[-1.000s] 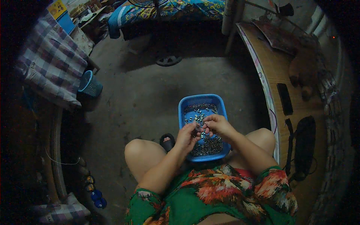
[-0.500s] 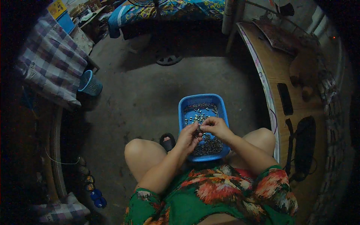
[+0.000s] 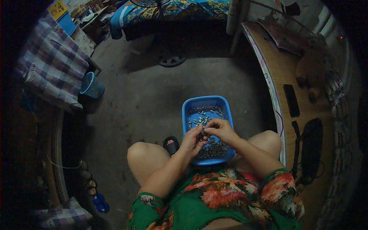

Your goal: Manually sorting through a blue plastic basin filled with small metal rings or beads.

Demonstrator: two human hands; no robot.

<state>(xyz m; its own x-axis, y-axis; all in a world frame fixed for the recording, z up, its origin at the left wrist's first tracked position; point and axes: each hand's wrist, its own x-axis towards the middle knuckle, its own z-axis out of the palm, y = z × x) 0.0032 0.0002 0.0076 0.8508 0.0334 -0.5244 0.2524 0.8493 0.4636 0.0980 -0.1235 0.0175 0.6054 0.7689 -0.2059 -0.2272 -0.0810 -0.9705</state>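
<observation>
A blue plastic basket [image 3: 229, 111] stands between my knees. Inside lie many small shiny metal cylinders [image 3: 212, 150], with a dark heap at the near end, brighter loose ones around the middle and more along the far wall. Over the basket, my left hand [image 3: 193, 141] has thumb and fingers closed on a small metal piece, mostly covered by the fingertips. Thumb and forefinger of my right hand [image 3: 221, 131] pinch at the same spot, touching that piece from the right. Its exact shape is too small to make out.
On my right runs a wooden bench top [image 3: 285, 73] bearing a black phone [image 3: 291, 101] and a black bag [image 3: 311, 147]. A blue-green waste basket [image 3: 92, 86] stands left, beside a checked cloth [image 3: 53, 61]. A fan base [image 3: 172, 61] is on the floor ahead, before a bed [image 3: 180, 11].
</observation>
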